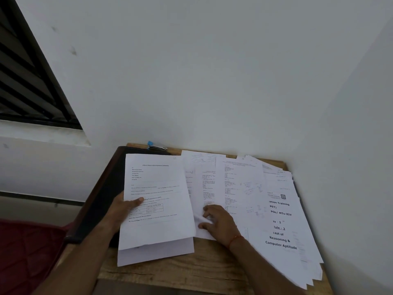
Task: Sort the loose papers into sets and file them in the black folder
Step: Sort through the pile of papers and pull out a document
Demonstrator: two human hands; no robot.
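Left hand (124,207) grips a stack of sheets (157,184) by its edge, over the black folder (100,196); right hand (220,221) pinches one sheet (202,232) from the loose papers (276,209) I see spread across the tabletop (191,269).

A stapled-looking set (161,209) of printed white sheets lies tilted over the black folder (100,201) at the bench's (191,269) left, held at its left edge by the left hand (121,207). Loose papers (276,209) fan out overlapping on the right, one sheet bunched in the right hand (219,222).
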